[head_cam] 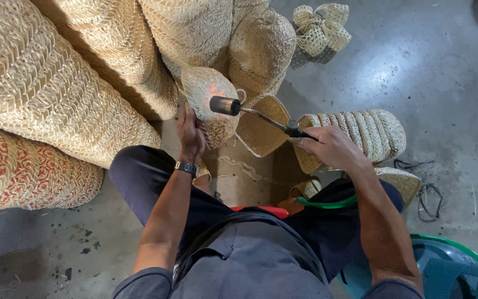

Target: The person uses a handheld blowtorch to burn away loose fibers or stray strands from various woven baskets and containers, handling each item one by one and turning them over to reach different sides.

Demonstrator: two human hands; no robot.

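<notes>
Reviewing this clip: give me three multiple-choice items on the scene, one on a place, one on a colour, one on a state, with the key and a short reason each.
1. Where is the stack of nested woven baskets relative to the right hand?
A. Just behind it, on the floor
B. On the person's lap
C. On top of the red-patterned basket

2. What colour is the pattern on the large basket at the lower left?
A. Blue
B. Red
C. Green

3. What state is the small woven basket held by the left hand in?
A. Lying flat on the floor
B. Lifted, glowing orange where the torch nozzle points
C. Wrapped in plastic

Key: 1 A, the stack lies on the concrete right beyond the hand; 2 B, red motifs cover its weave; 3 B, an orange glow shows on the weave beside the nozzle.
</notes>
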